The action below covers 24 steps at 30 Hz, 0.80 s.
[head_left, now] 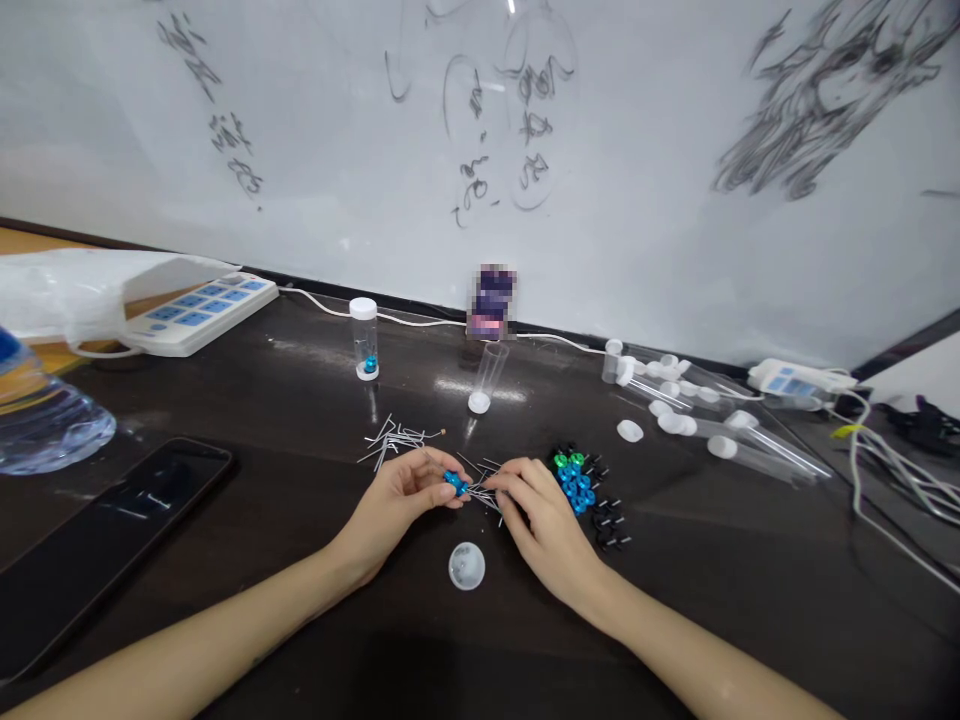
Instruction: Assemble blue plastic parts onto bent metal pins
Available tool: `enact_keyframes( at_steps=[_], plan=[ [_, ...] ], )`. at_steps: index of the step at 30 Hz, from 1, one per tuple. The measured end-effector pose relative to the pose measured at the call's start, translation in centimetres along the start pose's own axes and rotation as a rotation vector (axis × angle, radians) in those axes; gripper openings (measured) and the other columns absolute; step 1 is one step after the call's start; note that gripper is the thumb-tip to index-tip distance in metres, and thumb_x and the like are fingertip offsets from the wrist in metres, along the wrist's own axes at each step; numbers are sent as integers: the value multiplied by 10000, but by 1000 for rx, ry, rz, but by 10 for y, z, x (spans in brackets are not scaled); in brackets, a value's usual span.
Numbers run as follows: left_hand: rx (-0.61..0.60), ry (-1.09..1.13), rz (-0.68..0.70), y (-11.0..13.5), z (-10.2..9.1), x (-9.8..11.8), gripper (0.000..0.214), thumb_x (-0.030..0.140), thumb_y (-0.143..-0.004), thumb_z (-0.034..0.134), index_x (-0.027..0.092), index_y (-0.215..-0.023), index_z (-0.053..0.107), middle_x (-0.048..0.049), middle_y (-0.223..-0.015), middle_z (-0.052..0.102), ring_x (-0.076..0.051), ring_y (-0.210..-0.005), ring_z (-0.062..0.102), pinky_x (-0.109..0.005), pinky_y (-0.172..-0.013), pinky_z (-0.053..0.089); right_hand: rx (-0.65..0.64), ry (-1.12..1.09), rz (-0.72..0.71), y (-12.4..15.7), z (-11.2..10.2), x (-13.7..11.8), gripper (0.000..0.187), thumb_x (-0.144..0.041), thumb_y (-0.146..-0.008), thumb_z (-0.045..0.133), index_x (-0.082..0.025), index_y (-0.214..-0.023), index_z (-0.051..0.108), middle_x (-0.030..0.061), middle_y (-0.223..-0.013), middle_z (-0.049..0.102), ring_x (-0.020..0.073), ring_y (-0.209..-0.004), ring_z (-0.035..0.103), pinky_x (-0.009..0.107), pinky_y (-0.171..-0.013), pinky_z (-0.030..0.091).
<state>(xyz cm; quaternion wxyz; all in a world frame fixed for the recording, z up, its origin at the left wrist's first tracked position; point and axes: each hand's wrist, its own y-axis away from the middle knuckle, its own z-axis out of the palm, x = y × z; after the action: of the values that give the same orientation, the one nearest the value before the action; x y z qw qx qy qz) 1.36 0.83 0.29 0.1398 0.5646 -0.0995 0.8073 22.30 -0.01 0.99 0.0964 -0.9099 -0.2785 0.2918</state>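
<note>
Head view, the only one you get here: both your hands meet in the middle of the dark worktop [750, 600]. Your left hand [397, 500] has its fingers pinched shut on a small blue part [455, 483], held just above the surface. Your right hand [544, 515] comes in from the other side, fingers curled, with the tips closed on a few of the thin metal pins [394, 440] right beside that blue part. The rest of the pins lie scattered just behind your left hand.

A loose white cap [466, 566] sits between your wrists, touching neither. Just right of your right hand there's a little heap of blue, green and black parts [581, 485].

Further back, a capped vial [365, 338] stands upright with something blue inside, and a clear tube [487, 378] stands near it, tilted a bit. A bunch of empty tubes and caps [697, 410] lies off to the right. On the left you've got a phone [97, 540] lying flat, a water bottle [37, 420] and a power strip [202, 310] near the whiteboard [637, 150].
</note>
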Motion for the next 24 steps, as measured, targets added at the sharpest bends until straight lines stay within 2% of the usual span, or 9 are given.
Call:
enact_keyframes(
  at_steps=[5,9,15,19,22,24],
  plan=[
    [3,-18,9,1,0,1,115,195,-841,655,183,-955,641,-18,-914,695,-137,-785,628,-279,-785,490,22,-13,-10,1,-1,-1,223,-87,-952,440,-215,-1032,605,62,-998,554,226,-927,518,388,-829,431],
    [21,-26,-8,2,1,2,96,211,-833,671,180,-919,642,4,-814,688,-123,-740,625,-258,-766,479,65,-55,-20,2,-2,0,241,-90,-960,421,-220,-1061,597,62,-1002,548,222,-936,516,380,-822,432],
    [8,-46,-30,1,3,3,104,221,-796,714,159,-855,654,-22,-795,719,-124,-707,639,-258,-751,487,139,-17,-35,2,-10,-6,227,-106,-962,421,-205,-1081,588,72,-1011,543,218,-957,524,364,-831,440],
    [1,-32,-33,0,2,2,110,211,-779,723,165,-848,651,-30,-796,730,-134,-698,649,-272,-737,491,161,180,-29,-3,-34,-13,194,-145,-965,422,-180,-1069,582,90,-1023,553,230,-952,536,362,-825,441],
    [-8,-23,-34,0,1,1,119,192,-766,729,171,-859,659,-32,-801,735,-140,-711,650,-280,-743,485,70,493,-6,2,-54,-13,178,-225,-968,428,-172,-981,598,98,-988,585,248,-882,556,365,-762,441],
    [-7,-32,-38,0,0,1,131,181,-742,750,172,-846,670,-24,-779,733,-133,-704,642,-269,-735,476,42,712,23,15,-64,-8,251,-282,-980,396,-180,-876,600,82,-863,605,253,-802,575,360,-695,434]
  ],
)
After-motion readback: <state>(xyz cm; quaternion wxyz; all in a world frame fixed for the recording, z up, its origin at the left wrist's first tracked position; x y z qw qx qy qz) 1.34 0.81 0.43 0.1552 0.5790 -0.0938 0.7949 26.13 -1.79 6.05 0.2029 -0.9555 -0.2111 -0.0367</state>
